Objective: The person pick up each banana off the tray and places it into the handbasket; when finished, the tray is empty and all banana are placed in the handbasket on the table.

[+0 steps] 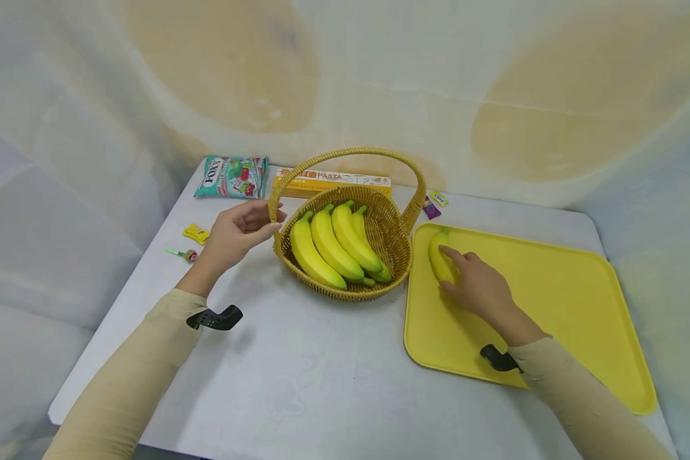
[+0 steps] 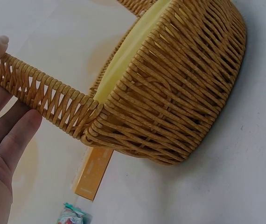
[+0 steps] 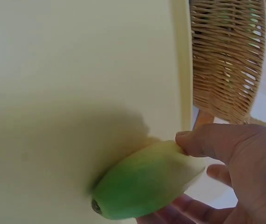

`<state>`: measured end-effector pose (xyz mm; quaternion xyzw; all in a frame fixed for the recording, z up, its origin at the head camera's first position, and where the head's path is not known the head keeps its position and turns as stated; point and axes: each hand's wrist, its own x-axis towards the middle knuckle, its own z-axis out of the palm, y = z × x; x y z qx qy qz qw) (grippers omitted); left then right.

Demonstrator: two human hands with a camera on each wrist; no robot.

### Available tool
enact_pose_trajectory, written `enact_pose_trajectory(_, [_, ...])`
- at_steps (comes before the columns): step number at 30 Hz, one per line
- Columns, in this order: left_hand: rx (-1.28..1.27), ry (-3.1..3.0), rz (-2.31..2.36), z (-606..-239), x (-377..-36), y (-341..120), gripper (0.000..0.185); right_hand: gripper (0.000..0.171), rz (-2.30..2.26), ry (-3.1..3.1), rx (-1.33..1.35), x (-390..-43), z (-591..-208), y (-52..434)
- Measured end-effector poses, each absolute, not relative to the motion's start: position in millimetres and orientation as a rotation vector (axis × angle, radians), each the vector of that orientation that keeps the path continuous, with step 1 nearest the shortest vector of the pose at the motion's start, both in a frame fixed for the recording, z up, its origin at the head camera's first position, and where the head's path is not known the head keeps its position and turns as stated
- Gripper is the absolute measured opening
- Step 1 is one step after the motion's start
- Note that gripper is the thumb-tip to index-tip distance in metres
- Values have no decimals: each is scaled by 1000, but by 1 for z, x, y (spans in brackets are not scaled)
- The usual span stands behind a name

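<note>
A woven wicker basket (image 1: 399, 243) with a tall arched handle (image 1: 368, 152) stands mid-table, with several yellow bananas (image 1: 317, 259) lying side by side inside. My left hand (image 1: 238, 230) grips the left side of that handle, thumb on one face and fingers behind it in the left wrist view. On the yellow tray (image 1: 558, 306) to the right, my right hand (image 1: 480, 284) holds a single banana (image 1: 437, 255) near the tray's left edge. The right wrist view shows the thumb on one side of this banana (image 3: 142, 182) and fingers on the other, its greenish tip against the tray.
Behind the basket lies a pasta box (image 1: 333, 183), and a Fox's candy bag (image 1: 232, 177) sits to its left. A yellow wrapped candy (image 1: 196, 233) and a lollipop (image 1: 190, 255) lie at the left. Two small wrapped candies, one purple (image 1: 431, 208), are behind the tray.
</note>
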<state>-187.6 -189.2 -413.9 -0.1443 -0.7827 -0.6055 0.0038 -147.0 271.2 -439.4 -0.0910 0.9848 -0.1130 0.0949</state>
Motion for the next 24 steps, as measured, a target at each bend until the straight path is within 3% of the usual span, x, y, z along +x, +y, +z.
enact_pose_trajectory(11, [-446,-2461,-1888,-414,-188,-189,39,66,-598,2789,-311,-144,-418,286])
enact_pose_trajectory(24, [-445,-2464,-1887,-415,-188,-189,38,60,-790,2712,-402,-124,-366,295])
